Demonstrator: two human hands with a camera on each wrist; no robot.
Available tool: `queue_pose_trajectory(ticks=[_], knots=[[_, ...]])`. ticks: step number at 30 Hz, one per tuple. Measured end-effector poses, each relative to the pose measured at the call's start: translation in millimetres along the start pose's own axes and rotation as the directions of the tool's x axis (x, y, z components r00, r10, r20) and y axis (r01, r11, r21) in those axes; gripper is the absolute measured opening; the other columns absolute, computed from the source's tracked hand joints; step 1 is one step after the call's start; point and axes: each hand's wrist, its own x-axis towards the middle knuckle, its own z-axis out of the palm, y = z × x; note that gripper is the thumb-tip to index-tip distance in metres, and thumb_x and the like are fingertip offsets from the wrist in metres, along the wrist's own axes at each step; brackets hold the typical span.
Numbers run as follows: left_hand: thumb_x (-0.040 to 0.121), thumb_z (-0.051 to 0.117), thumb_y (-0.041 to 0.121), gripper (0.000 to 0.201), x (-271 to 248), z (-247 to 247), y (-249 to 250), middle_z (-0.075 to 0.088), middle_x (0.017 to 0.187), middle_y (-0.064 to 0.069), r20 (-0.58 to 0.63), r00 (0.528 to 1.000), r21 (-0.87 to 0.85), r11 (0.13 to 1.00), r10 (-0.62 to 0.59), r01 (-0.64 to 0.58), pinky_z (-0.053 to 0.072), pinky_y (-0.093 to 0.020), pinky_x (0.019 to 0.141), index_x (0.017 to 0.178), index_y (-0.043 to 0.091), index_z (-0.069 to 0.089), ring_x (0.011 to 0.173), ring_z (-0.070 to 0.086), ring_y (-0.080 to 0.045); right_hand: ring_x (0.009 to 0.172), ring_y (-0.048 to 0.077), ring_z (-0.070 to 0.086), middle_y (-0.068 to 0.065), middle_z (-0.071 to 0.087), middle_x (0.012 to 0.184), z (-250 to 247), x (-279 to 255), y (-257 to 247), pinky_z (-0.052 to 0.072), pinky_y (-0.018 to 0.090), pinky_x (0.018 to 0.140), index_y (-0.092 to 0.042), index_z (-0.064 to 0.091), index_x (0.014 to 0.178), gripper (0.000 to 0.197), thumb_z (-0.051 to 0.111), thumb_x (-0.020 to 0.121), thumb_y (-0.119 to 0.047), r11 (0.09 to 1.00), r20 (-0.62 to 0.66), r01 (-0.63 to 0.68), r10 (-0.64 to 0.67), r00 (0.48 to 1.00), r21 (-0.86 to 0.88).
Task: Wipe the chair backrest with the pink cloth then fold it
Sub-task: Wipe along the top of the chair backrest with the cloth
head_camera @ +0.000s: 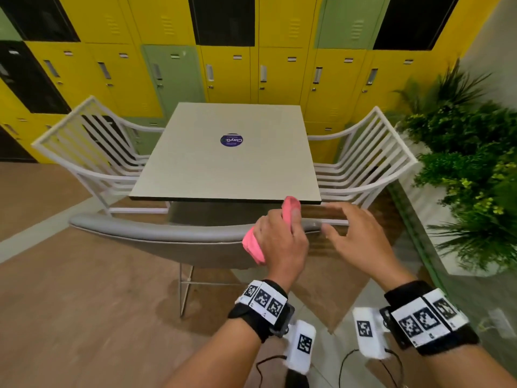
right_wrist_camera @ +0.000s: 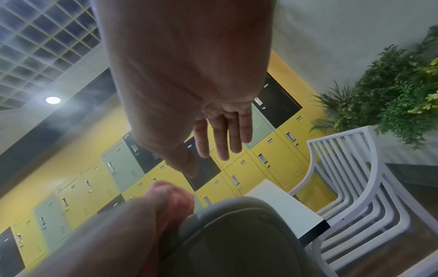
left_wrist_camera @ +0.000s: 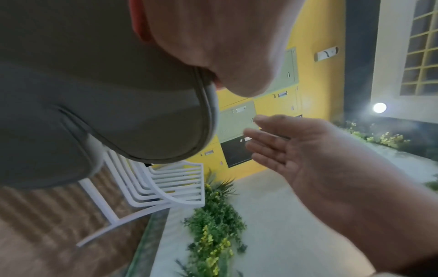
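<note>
Head: my left hand (head_camera: 279, 242) grips the bunched pink cloth (head_camera: 253, 245) at the right end of the grey chair backrest (head_camera: 156, 233). Right hand (head_camera: 355, 236) hovers just beside it, fingers spread, holding nothing. I judge: wipe step; keep cloth flat on the top edge, sweep along it.

Left wrist: cloth barely shows as a red sliver (left_wrist_camera: 138, 24); backrest rim (left_wrist_camera: 203, 112) under my knuckles.

Right wrist: fingers (right_wrist_camera: 222, 135) straight, apart from the backrest (right_wrist_camera: 237, 234).
</note>
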Motion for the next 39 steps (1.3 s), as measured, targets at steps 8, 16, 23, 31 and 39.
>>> queue_pose_trajectory(ticks=[8,16,23,31,39], knots=[[0.112,0.051,0.044,0.032,41,-110,-12,0.055,0.086,0.005,-0.358,0.901,-0.269,0.951,-0.244,0.151,0.044,-0.036,0.066,0.109,0.012,0.054,0.075,0.055,-0.018,0.141,0.014,0.045,-0.010,0.056,0.148,-8,19,42,0.038,0.037,0.113,-0.033,0.054,0.145,0.050,0.067,0.098,-0.040,0.998,0.068,0.043,-0.047,0.997,0.051],[0.111,0.057,0.041,0.035,10,-26,-21,0.056,0.074,0.001,-0.198,0.980,0.199,0.980,0.017,0.023,0.043,-0.043,0.079,0.082,0.022,0.052,0.074,0.056,-0.028,0.139,0.013,0.046,-0.010,0.057,0.146,4,17,61,0.040,0.038,0.115,-0.034,0.055,0.144,0.047,0.065,0.099,-0.042,0.987,0.162,0.069,-0.093,0.982,0.145],[0.105,0.063,0.036,0.023,-22,79,5,0.072,0.104,-0.003,-0.103,0.964,0.252,0.944,0.245,-0.213,0.041,-0.049,0.104,0.108,0.015,0.071,0.103,0.060,-0.029,0.134,0.011,0.050,-0.011,0.060,0.139,4,11,80,0.045,0.040,0.110,-0.033,0.058,0.136,0.039,0.054,0.102,-0.052,0.964,0.036,0.013,-0.023,0.999,0.265],[0.108,0.051,0.032,0.027,-33,130,4,0.068,0.092,-0.011,0.402,0.812,0.269,0.793,0.423,-0.547,0.048,-0.055,0.098,0.102,0.009,0.065,0.093,0.062,-0.036,0.121,0.007,0.049,-0.015,0.059,0.123,-11,10,104,0.040,0.031,0.096,-0.032,0.063,0.128,0.036,0.054,0.101,-0.054,0.949,-0.059,-0.067,0.089,0.994,0.309],[0.100,0.063,0.027,0.015,-18,20,25,0.058,0.087,-0.001,0.020,0.870,0.336,0.816,0.493,-0.470,0.042,-0.038,0.081,0.095,0.013,0.062,0.080,0.048,-0.022,0.125,0.013,0.052,-0.009,0.060,0.127,-20,16,116,0.045,0.036,0.099,-0.025,0.063,0.132,0.040,0.054,0.102,-0.051,0.934,-0.068,-0.068,0.098,0.993,0.351]])
